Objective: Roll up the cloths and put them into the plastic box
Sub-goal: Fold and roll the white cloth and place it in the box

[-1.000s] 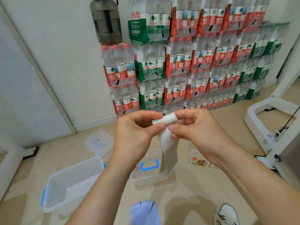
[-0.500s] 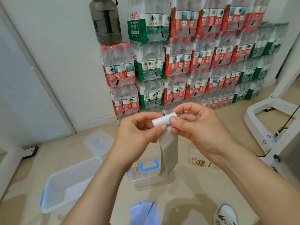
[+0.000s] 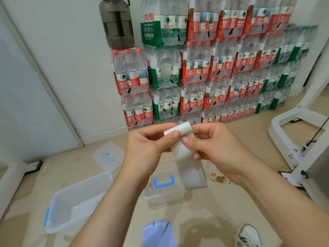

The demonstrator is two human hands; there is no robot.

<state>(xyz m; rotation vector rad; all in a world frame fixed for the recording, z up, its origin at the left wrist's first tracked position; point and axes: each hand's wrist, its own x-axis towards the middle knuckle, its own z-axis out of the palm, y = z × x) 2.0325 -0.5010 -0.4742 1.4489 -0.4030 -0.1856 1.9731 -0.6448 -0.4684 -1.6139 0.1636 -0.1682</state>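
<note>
A long white cloth (image 3: 190, 164) hangs in front of me, its top end wound into a small roll between my fingers. My left hand (image 3: 147, 147) pinches the roll's left end with thumb and fingers. My right hand (image 3: 215, 148) grips its right end, thumb on the front. The loose tail dangles down over a clear lidded box with a blue handle (image 3: 165, 188). An open clear plastic box (image 3: 74, 202) with blue clips stands on the floor at lower left, something white inside. A pale lilac cloth (image 3: 158, 232) lies on the floor near the bottom edge.
Stacked packs of water bottles (image 3: 204, 68) line the wall, a dark jug (image 3: 116, 22) on top. A loose clear lid (image 3: 108, 155) lies on the floor. A white metal frame (image 3: 292, 139) stands right. A printed card (image 3: 219, 179) and a shoe (image 3: 248, 236) are on the floor.
The roll at the cloth's top has been turned a little further, and the hanging tail has shortened slightly. Both hands stay at about the same height.
</note>
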